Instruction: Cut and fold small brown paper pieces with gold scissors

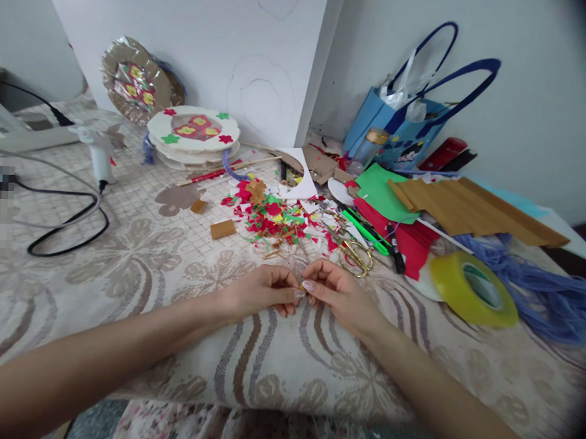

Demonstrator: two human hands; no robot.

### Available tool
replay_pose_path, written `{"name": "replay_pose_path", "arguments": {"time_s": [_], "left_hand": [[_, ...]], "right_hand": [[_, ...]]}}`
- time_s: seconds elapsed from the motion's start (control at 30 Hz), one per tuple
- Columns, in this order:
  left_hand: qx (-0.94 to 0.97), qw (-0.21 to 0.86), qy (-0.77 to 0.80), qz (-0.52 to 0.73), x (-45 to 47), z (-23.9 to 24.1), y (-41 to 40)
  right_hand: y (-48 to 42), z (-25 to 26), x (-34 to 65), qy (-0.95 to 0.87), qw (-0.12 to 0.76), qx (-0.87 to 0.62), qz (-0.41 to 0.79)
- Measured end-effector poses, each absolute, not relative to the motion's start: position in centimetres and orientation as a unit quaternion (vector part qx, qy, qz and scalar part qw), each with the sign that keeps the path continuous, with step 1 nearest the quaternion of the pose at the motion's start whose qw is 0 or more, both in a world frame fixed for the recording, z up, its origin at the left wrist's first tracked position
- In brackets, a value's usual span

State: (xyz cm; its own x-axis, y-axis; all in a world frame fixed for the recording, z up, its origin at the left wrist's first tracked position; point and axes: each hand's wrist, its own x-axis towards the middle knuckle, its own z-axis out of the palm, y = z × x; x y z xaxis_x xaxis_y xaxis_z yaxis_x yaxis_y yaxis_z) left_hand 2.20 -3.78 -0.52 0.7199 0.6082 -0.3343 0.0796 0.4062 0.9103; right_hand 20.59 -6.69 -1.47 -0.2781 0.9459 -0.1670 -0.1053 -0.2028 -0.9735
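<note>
My left hand (270, 288) and my right hand (336, 294) meet fingertip to fingertip just above the patterned tablecloth. Between their pinched thumbs and fingers is a tiny piece of brown paper (302, 288), mostly hidden by the fingertips. Just beyond the hands lies a heap of red, green, yellow and white paper scraps (278, 219). Gold-handled scissors (357, 258) rest beyond my right hand, blades pointing into the heap. Two cut brown paper pieces lie beyond my left hand, the larger rectangle (223, 229) being nearer.
A white decorated paper lantern (194, 134) and a glue gun (94, 152) stand at the back left. On the right lie yellow tape (448, 288), purple-blue string (537, 288), a brown crepe paper sheet (478, 208) and green paper (379, 191). A blue bag (365, 116) stands against the wall.
</note>
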Motion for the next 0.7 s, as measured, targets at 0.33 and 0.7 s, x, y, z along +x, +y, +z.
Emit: {"name": "replay_pose_path", "arguments": {"time_s": [0.33, 0.7], "left_hand": [[0.513, 0.772, 0.338, 0.165, 2.32, -0.75, -3.68], [0.463, 0.790, 0.347, 0.205, 2.36, -0.44, -3.76]], "right_hand": [[-6.87, -1.20, 20.46, -0.498, 0.413, -0.441, 0.622], [-6.80, -1.24, 20.21, -0.462, 0.427, -0.424, 0.652]]}}
